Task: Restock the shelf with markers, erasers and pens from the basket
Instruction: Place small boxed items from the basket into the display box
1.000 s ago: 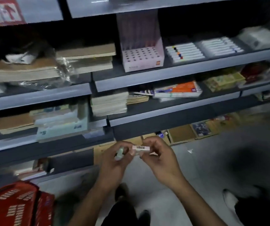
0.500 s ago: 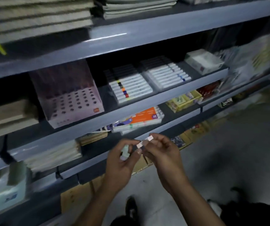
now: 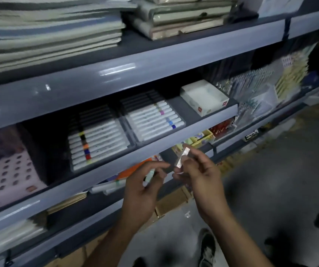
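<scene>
Head view: you stand facing a grey shelf (image 3: 154, 149).
Left hand (image 3: 143, 191): your fingers curl around a pale green marker (image 3: 151, 175).
Right hand (image 3: 197, 174): pinches a small clear wrapper (image 3: 181, 158), just below the shelf's front edge.
Shelf: two marker trays (image 3: 100, 139) lie side by side.

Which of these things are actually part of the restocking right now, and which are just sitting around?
Part of the job:
- pale green marker, gripped in the left hand
- clear wrapper strip, pinched by the right hand
- two marker trays on the shelf

Just lying about:
- notebook stacks on the shelf above
- white box
- pink holed display box
- cardboard on the floor
</scene>
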`<state>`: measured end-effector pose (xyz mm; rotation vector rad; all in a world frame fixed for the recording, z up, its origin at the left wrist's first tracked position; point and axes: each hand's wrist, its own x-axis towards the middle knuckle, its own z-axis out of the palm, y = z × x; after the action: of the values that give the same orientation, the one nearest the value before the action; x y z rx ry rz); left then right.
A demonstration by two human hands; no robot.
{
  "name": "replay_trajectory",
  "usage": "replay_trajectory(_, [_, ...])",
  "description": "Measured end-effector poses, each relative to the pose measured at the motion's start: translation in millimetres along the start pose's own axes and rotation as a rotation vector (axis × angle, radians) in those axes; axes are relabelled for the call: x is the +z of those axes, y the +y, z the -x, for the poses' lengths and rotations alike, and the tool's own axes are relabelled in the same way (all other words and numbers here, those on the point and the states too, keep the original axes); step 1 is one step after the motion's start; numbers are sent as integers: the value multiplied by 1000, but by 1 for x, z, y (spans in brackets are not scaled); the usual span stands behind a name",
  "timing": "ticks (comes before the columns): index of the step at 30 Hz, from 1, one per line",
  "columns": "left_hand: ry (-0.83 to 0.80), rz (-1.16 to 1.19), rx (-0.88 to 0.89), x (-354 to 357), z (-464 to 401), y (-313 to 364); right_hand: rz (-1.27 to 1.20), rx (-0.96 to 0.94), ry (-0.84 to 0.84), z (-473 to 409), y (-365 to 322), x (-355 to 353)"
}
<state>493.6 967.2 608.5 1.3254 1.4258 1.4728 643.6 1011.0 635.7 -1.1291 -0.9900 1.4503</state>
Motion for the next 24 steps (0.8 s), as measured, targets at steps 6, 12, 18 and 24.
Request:
replay_trajectory(6, [123, -103, 23, 79, -45, 17, 44, -103, -150, -86, -37, -69])
replay_trajectory(12, [236, -329, 36, 145, -95, 35, 106, -179, -269, -161, -80, -114])
replay_trajectory(18, [333, -644, 162, 171, -141, 49, 391, -404, -331, -225, -109, -120])
replay_trajectory(24, [273, -953, 109, 179, -165, 45, 858, -690, -387, -279, -119, -99])
